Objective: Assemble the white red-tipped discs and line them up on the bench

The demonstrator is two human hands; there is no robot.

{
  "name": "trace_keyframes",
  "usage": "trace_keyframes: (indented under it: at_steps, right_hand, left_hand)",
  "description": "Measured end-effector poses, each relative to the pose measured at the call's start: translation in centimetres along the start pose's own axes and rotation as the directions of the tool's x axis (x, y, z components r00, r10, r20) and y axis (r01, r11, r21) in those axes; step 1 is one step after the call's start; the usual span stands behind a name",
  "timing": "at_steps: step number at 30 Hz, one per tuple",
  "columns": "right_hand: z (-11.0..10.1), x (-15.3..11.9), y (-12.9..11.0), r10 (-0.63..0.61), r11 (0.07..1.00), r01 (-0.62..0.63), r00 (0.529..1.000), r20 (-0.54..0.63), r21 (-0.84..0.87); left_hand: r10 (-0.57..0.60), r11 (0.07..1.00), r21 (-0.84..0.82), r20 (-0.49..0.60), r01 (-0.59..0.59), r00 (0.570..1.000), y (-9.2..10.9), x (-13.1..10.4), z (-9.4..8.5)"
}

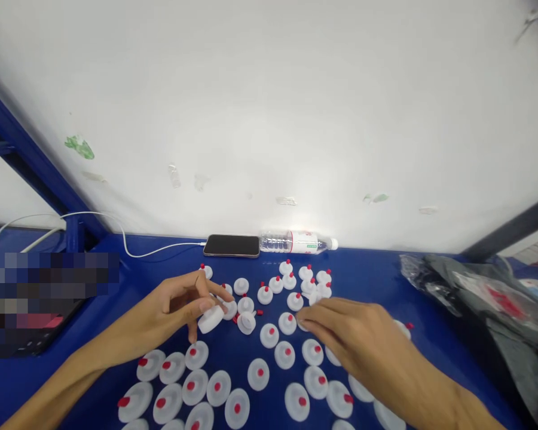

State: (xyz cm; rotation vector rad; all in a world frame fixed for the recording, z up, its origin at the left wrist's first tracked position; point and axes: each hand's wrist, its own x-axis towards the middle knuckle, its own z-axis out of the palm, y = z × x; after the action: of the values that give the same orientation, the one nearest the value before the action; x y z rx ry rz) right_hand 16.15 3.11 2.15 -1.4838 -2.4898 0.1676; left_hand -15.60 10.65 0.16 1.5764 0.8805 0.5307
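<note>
My left hand [183, 304], left of centre, pinches a white round cap [210, 319] between thumb and fingers, tilted above the blue table. To the right, my right hand [354, 334] has its fingers pressed together, pointing left over a white disc; whatever lies between the fingertips is hidden. Many white discs with red tips, such as one [258, 374] in the middle, lie spread around and between both hands. A few small red pieces [260, 312] rest loose near the centre. One white piece [246, 322] sits tilted beside my left hand.
Against the white wall [269, 119] lie a black phone [232, 246] with a white cable [161, 249] and a clear plastic bottle [303, 242] on its side. Grey bags [484, 316] stand on the right. Blue metal posts rise at both sides; a blurred patch covers the left.
</note>
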Motion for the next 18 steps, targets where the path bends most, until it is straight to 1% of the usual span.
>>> trace_keyframes:
  at_steps: [2, 5, 8, 10, 12, 14, 16, 18]
  right_hand:
    - [0.9, 2.5, -0.9, -0.064, 0.997, 0.067, 0.993, 0.098, -0.03]
    - [2.8, 5.4, -1.1, -0.14, 0.984, 0.159, 0.968, 0.208, -0.077]
    - [4.4, 7.0, -1.1, -0.13, 0.973, 0.177, 0.95, 0.285, -0.147]
    - [5.0, 7.5, -1.3, -0.116, 0.963, 0.188, 0.937, 0.329, -0.195]
    - [5.0, 7.7, -1.7, -0.117, 0.948, 0.214, 0.922, 0.368, -0.234]
    - [4.5, 7.9, -2.2, -0.133, 0.933, 0.254, 0.902, 0.41, -0.256]
    - [3.8, 8.0, -2.7, -0.153, 0.922, 0.289, 0.882, 0.445, -0.256]
    - [3.2, 8.0, -2.9, -0.17, 0.921, 0.306, 0.873, 0.456, -0.241]
  left_hand:
    - [0.035, 0.992, -0.118, 0.015, -0.032, 0.999, -0.1, 0.3, 0.3]
    - [0.1, 0.976, -0.195, 0.005, -0.097, 0.995, -0.5, 0.7, 0.6]
    - [0.109, 0.968, -0.223, -0.054, -0.118, 0.993, -1.5, 1.0, 0.6]
    - [0.067, 0.968, -0.235, -0.071, -0.082, 0.995, -2.4, 1.1, 0.4]
    - [0.016, 0.972, -0.233, -0.06, -0.029, 0.998, -3.1, 1.2, 0.1]
    - [-0.015, 0.974, -0.228, -0.045, 0.005, 0.999, -3.3, 1.2, 0.0]
    - [-0.037, 0.973, -0.23, -0.033, 0.028, 0.999, -2.9, 1.2, 0.2]
    - [-0.071, 0.973, -0.22, -0.023, 0.064, 0.997, -2.1, 1.0, 0.5]
